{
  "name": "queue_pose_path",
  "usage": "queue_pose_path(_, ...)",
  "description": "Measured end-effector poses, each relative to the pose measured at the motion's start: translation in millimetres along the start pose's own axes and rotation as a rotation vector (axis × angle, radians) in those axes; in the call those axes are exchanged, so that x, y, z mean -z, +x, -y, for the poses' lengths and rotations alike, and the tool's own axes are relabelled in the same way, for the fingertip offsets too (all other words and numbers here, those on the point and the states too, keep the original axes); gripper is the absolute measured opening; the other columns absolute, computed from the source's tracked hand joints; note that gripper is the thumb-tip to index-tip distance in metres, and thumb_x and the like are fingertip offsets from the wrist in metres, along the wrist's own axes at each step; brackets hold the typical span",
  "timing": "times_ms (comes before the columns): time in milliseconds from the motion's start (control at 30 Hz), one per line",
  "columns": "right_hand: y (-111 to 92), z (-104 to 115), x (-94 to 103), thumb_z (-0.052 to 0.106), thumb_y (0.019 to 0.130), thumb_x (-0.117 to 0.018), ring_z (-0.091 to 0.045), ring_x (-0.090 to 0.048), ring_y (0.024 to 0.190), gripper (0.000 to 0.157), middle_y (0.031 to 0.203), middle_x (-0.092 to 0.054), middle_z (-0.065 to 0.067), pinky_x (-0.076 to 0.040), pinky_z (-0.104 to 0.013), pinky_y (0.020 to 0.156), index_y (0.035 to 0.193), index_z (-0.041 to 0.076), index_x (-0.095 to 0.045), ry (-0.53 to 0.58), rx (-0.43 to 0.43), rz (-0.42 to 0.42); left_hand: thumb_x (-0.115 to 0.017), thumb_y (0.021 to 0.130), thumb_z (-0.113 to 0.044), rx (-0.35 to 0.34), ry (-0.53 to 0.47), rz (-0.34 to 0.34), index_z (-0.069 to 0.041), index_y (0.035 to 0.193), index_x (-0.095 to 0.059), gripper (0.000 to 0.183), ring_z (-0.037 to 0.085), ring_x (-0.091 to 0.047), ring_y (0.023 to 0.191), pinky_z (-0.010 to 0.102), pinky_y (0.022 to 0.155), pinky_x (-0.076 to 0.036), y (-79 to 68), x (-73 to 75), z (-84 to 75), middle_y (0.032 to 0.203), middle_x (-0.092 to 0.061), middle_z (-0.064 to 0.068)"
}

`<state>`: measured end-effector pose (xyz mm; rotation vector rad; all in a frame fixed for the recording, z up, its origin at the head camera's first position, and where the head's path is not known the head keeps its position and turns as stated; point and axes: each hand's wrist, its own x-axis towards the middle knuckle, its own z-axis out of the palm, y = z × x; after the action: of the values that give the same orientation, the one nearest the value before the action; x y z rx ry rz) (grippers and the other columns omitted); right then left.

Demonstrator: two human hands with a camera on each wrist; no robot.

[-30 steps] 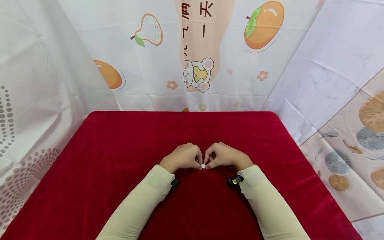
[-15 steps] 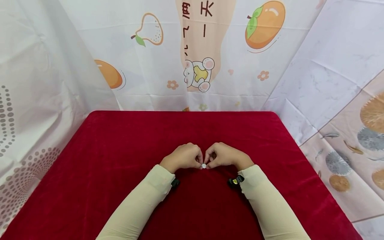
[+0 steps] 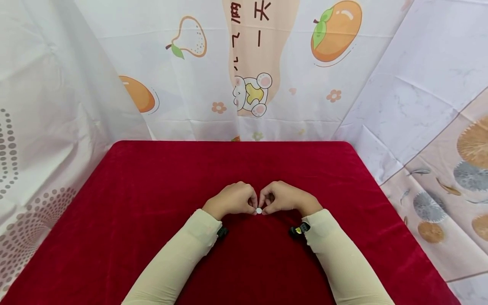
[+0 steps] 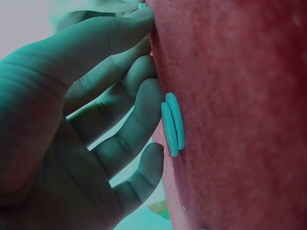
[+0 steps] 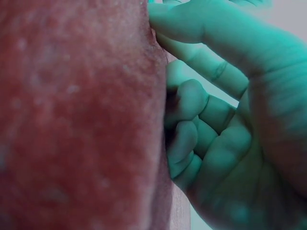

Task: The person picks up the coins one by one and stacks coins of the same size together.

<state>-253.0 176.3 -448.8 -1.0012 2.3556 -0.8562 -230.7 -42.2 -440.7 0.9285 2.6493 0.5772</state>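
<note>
A small white round disc (image 3: 259, 211) sits between the fingertips of both hands, low over the red cloth. The left hand (image 3: 235, 198) pinches its left side with thumb and index finger; in the left wrist view a sliver of it shows at the thumb tip. From the other side the right hand (image 3: 284, 197) pinches it with thumb and index finger, its other fingers curled in. Two more thin round discs (image 4: 173, 124) lie overlapping on the cloth under the left hand's outer fingers. In the head view the left hand hides them.
The red cloth (image 3: 183, 169) covers the whole table. Printed curtains (image 3: 213, 51) hang behind and on both sides, close to the table's edges. A black wrist camera (image 3: 222, 231) is strapped at the left cuff and another wrist camera (image 3: 299, 230) at the right.
The white disc's face looks slightly rounder and brighter than a second ago. Both hands and arms keep the same place and pose.
</note>
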Motion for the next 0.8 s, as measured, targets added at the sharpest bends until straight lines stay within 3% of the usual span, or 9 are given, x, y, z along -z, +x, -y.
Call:
queue_pose_path(333, 3, -1, -1.7, 0.012, 0.082, -0.084, -0.009, -0.058, 0.063, 0.016, 0.070, -0.066, 0.005, -0.051, -0.026, 0.060, 0.089, 0.023, -0.076, -0.011, 0.007, 0.010, -0.086, 0.085, -0.025, 0.013, -0.005, 0.012, -0.028, 0.081, -0.081, 0.008, 0.002, -0.062, 0.069, 0.023, 0.067, -0.053, -1.5, -0.1, 3.2, 0.071, -0.067, -0.020)
queue_pose_path(567, 4, -2, -0.9, 0.015, 0.084, -0.082, -0.009, -0.062, 0.065, 0.014, 0.073, -0.069, 0.008, -0.054, -0.028, 0.063, 0.091, 0.026, -0.076, -0.029, -0.002, -0.002, -0.086, 0.086, -0.027, 0.031, -0.031, 0.012, -0.027, 0.081, -0.079, 0.009, 0.003, -0.062, 0.068, 0.024, 0.067, -0.054, -8.1, 9.9, 4.2, 0.074, -0.068, -0.018)
queue_pose_path(700, 0, -1, 2.7, 0.016, 0.087, -0.079, -0.010, -0.063, 0.068, 0.011, 0.076, -0.070, 0.009, -0.056, -0.029, 0.065, 0.094, 0.025, -0.077, -0.057, -0.026, -0.062, -0.083, 0.089, -0.027, 0.035, -0.094, 0.000, -0.023, 0.088, -0.080, 0.005, 0.006, -0.065, 0.062, 0.025, 0.066, -0.055, -11.4, 17.4, 2.3, 0.083, -0.071, -0.013)
queue_pose_path(800, -3, 0, 6.8, 0.014, 0.090, -0.075, -0.010, -0.062, 0.068, 0.009, 0.077, -0.069, 0.010, -0.055, -0.029, 0.066, 0.094, 0.021, -0.078, -0.113, -0.055, -0.175, -0.081, 0.091, -0.030, 0.045, -0.104, -0.034, -0.021, 0.097, -0.080, 0.010, 0.008, -0.068, 0.068, 0.027, 0.072, -0.056, -14.1, 23.4, 3.1, 0.093, -0.073, -0.010)
